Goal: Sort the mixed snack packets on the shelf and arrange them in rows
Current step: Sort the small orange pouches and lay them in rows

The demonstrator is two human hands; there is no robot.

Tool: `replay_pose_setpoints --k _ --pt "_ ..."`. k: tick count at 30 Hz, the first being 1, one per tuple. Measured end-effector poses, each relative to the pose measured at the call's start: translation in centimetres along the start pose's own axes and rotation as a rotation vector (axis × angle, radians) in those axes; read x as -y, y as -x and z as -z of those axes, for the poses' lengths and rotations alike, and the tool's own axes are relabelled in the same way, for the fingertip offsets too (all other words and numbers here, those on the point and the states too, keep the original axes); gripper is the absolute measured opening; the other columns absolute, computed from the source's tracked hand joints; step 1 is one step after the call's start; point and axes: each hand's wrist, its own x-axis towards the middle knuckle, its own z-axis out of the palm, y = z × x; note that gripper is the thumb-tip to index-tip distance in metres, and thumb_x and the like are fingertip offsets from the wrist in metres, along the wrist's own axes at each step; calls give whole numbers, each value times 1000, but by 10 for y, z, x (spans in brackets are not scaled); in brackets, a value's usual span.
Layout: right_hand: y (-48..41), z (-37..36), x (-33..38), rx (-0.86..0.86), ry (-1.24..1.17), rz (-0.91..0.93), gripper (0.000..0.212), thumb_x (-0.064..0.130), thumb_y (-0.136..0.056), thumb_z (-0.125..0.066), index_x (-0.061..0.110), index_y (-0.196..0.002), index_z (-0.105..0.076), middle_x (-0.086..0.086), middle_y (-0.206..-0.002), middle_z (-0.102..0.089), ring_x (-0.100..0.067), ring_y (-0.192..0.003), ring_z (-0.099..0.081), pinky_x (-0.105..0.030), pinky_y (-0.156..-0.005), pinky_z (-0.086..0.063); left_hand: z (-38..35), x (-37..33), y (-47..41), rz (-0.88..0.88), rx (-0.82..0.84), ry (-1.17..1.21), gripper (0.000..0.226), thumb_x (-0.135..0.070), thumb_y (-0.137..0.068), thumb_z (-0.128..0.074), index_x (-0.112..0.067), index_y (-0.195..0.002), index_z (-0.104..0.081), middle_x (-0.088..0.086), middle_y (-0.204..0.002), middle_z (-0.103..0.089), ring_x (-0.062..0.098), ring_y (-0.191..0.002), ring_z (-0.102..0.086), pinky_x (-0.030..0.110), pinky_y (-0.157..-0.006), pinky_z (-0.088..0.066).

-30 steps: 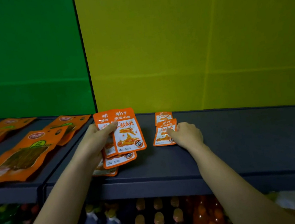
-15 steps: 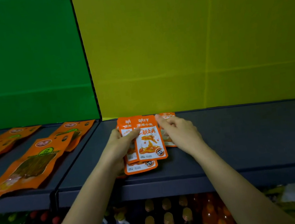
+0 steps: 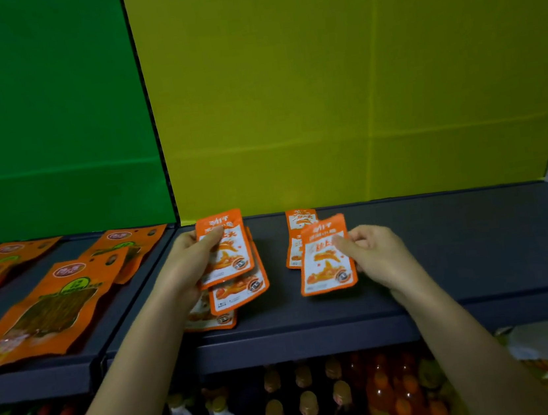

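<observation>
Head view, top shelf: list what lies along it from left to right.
Large orange packets → left hand holding a fan of small orange packets → single small packet pinched by the right hand → bare dark shelf.

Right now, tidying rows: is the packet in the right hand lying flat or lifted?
Lifted: the packet tilts up, pinched by the right hand, overlapping another.

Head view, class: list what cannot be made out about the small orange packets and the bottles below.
- Packets in the left hand: exact count hidden; they overlap, and the hand covers them.
- Back packet: lower part covered by the packet in the right hand.
- Packet print: too blurred to read.
- Bottles: dark, cut off by bottom edge.
</observation>
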Motion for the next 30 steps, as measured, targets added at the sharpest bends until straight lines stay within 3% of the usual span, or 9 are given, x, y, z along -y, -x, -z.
replay_pose_setpoints --k 3,6,9,16,19,24,27,30 --pt "8 -14 -10 85 119 -45 24 37 -86 -61 13 -82 -63 -5 -87 -73 -22 -87 -68 -39 -79 -54 3 -3 1 8 12 27 14 -24 -91 -56 -14 -83 -50 -1 -48 -67 9 -38 -63 20 -36 -50" --pt "11 -19 -12 39 380 -11 27 49 -87 -54 23 -78 -56 10 -76 -62 -13 -80 -61 -25 -61 -44 2 -4 2 20 36 22 15 -24 -91 -55 -12 -83 -52 -3 -44 -66 9 -38 -63 20 -37 -50" --pt "13 -18 -11 34 507 0 32 54 -86 -52 23 -77 -54 12 -71 -56 -9 -74 -56 -19 -52 -35 3 -2 1 22 51 9 15 -25 -91 -55 -12 -85 -52 -3 -45 -66 10 -39 -64 20 -37 -50" --pt "15 -18 -7 44 575 -10 35 54 -84 -55 23 -68 -48 2 -89 -64 -13 -82 -61 -26 -63 -43 -1 0 1 7 84 -3 16 -27 -91 -55 -15 -80 -51 -4 -47 -67 9 -42 -65 21 -39 -52" --pt "16 -11 -1 29 598 -10 38 61 -84 -49 26 -67 -45 0 -98 -60 -15 -85 -55 -29 -70 -40 -6 0 5 -12 104 -8 15 -26 -91 -55 -13 -86 -50 0 -54 -69 9 -41 -64 20 -38 -51" --pt "24 -8 27 70 306 28 52 73 -81 -30 30 -70 -56 3 -95 -69 -23 -93 -62 -41 -89 -47 -29 0 9 -53 172 -1 16 -24 -92 -55 -11 -99 -48 6 -76 -67 14 -51 -64 23 -45 -55" --pt "29 -14 41 72 216 70 51 74 -77 -41 26 -73 -58 4 -87 -70 -21 -86 -64 -45 -89 -49 -51 2 11 -72 224 7 33 -20 -91 -56 1 -116 -49 15 -91 -65 16 -60 -62 24 -51 -54" --pt "23 -10 42 -2 232 39 39 61 -74 -62 25 -84 -53 0 -95 -68 -21 -95 -64 -44 -87 -51 -74 3 10 -74 253 25 42 -20 -90 -59 6 -121 -48 14 -87 -65 14 -54 -63 20 -45 -52"
